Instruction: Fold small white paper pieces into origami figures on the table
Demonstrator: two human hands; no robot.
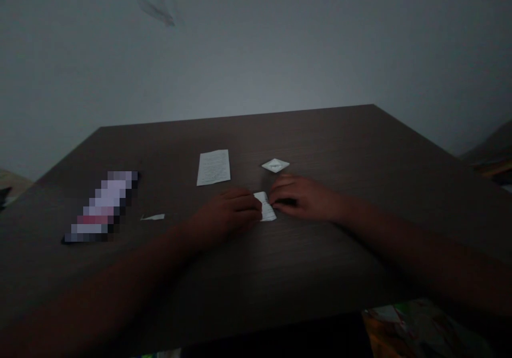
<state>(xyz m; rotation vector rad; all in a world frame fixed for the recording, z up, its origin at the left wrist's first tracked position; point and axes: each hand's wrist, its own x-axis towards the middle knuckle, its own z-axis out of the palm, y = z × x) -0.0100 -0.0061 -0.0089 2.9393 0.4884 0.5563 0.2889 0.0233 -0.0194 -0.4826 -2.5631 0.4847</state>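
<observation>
Handling the small paper [267, 212], seemingly mid-fold, the left hand [236, 209] covers its left side, the right hand [301, 196] its right edge, grips unclear; creasing calls for steady fingertips.

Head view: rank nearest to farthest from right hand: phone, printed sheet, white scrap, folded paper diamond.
1. Folded paper diamond: just beyond the right hand.
2. Printed sheet: left of that.
3. White scrap: farther left.
4. Phone: farthest left.
</observation>
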